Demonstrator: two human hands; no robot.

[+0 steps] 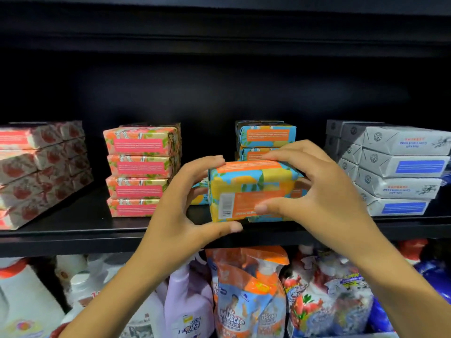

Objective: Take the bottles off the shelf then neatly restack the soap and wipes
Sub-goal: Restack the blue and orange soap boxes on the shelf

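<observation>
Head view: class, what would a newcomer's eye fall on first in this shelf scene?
First, the bright orange-and-blue soap pack at centre, gripped between the left hand and the right hand at the front of the black shelf. Next come the neat stacks flanking it: pink floral packs to the left, grey-white packs to the right. Below the shelf, colourful bottles and refill pouches crowd the lower row.

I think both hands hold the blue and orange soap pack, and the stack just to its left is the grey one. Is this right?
Not quite. In the head view, the left hand and right hand do hold the blue and orange soap pack, but the stack just to its left is the pink floral stack; the grey stack stands to its right.
</observation>
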